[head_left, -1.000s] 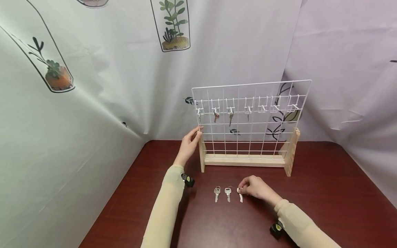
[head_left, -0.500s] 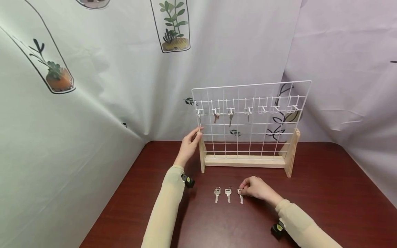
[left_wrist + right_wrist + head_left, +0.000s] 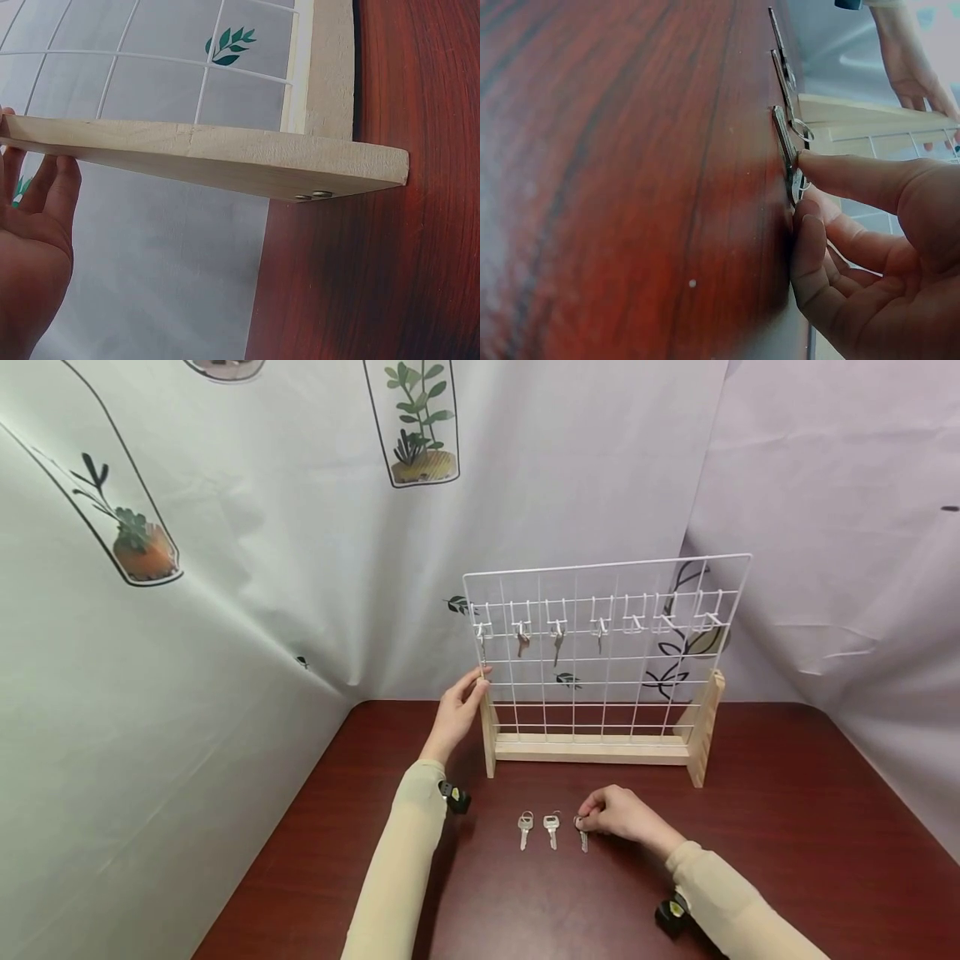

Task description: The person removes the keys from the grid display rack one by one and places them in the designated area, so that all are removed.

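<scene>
On the table lie three silver keys with rings, set out in a row. My right hand [image 3: 622, 814] pinches the head of the rightmost key [image 3: 584, 842] between thumb and fingers; in the right wrist view that key [image 3: 783, 135] is close along the tabletop. To its left are the middle key [image 3: 552, 827] and the left key [image 3: 525, 827]. My left hand [image 3: 452, 714] grips the upper end of the left wooden side post [image 3: 202, 146] of a white wire key rack [image 3: 588, 682], fingers on one side and thumb on the other.
Several keys, among them a copper-coloured key [image 3: 522, 645], hang from the rack's left hooks; the right hooks [image 3: 664, 623] carry none. The rack stands on a wooden base [image 3: 592, 750] on the dark red table [image 3: 787, 827]. A white plant-print curtain [image 3: 300, 510] encloses the table's back and sides.
Both hands keep their places and holds. The rightmost key has shifted very slightly under my right fingers and shines less brightly than a second ago.
</scene>
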Available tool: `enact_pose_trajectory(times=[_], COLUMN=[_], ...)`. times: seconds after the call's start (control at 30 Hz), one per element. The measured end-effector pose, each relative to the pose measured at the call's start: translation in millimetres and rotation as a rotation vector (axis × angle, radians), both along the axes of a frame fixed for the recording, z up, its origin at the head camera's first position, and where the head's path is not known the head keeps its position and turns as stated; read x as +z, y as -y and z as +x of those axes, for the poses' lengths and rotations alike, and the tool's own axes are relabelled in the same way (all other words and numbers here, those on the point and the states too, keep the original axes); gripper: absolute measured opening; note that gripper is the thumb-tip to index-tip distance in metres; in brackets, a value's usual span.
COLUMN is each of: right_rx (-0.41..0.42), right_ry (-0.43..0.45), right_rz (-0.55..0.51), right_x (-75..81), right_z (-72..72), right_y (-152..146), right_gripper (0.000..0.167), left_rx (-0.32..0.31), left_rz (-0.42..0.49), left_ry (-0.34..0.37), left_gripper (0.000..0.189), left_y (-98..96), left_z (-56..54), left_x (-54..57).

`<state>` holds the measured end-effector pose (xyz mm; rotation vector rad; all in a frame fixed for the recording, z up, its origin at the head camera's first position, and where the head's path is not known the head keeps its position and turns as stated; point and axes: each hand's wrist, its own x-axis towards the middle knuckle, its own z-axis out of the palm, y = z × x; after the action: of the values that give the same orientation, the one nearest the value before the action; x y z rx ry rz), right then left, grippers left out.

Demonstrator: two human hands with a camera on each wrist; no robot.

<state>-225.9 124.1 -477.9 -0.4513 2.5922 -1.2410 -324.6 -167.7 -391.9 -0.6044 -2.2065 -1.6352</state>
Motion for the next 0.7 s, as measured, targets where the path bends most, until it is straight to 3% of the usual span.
enact_pose_trajectory(times=[0.7], right_rx=[0.055], right_ry=[0.026], right_rz=[-0.074], right_x=[0.1], right_z=[-0.8], right_y=[-7.6], right_gripper=[0.015], left_rx=[0.030], left_rz=[-0.018], left_ry=[0.005], left_gripper=[0.034], left_y=[-2.0], left_z=[2.5], left_x=[1.0])
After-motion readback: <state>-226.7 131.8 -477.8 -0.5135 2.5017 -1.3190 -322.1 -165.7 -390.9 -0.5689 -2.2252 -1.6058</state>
